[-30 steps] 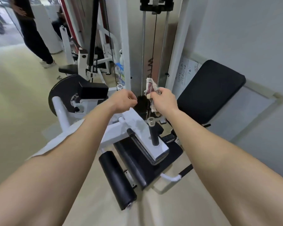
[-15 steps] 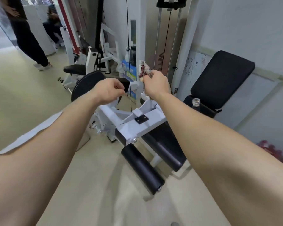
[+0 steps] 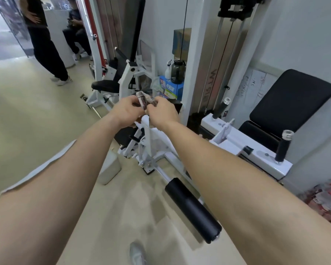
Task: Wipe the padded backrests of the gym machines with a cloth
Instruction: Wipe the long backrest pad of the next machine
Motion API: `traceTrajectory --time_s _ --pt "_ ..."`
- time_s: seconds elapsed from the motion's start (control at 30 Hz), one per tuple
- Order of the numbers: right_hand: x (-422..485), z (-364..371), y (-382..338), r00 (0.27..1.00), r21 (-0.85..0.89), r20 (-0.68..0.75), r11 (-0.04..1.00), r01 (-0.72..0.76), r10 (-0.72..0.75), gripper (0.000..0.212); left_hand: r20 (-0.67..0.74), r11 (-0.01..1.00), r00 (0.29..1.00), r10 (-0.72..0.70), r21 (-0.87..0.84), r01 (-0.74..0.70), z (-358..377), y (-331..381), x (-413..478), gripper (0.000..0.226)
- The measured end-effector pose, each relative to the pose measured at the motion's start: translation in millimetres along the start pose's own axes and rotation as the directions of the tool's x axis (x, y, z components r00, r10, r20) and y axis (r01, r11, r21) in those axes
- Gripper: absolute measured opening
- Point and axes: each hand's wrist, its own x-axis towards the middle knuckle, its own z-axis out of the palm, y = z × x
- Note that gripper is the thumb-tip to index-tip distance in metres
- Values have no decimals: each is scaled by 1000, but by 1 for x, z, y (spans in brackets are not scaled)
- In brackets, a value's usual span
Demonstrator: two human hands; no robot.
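We take the blue carton (image 3: 171,89) as reference. A dark jug (image 3: 178,71) and a white spray bottle (image 3: 168,70) stand on it. Pale wall (image 3: 304,31) runs behind it and to its right. Left of it, smooth beige flooring (image 3: 36,121) reaches a daylit glazed entrance (image 3: 2,41). Far right of it, red shrink-wrapped packs (image 3: 329,199) lie by the wall.
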Motion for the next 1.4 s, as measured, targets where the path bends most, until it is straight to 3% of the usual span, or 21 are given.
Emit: traceTrajectory --time_s 0.17,0.43,0.57,1.07,1.27,1.4 --pt "82 66 -25 999 69 43 997 -33 30 22 2 997 997 74 -11 -74 -44 -35 76 17" --pt "241 150 -82 993 120 85 988 -94 84 25 44 1000 999 21 -23 -20 -142 -80 234 23" --pt "306 193 -105 989 147 89 981 -130 118 18 77 998 995 59 26 -61 -182 -106 304 23" --pt "564 392 -193 956 201 -39 939 -279 292 19 224 970 956 188 109 -216 -339 -254 609 4" --pt "659 444 -218 928 194 -54 916 -352 368 13 235 959 948 216 130 -251 -377 -287 722 39" --pt "729 478 -226 921 186 -50 909 -372 387 11 242 940 942 233 194 -282 -402 -313 797 39"
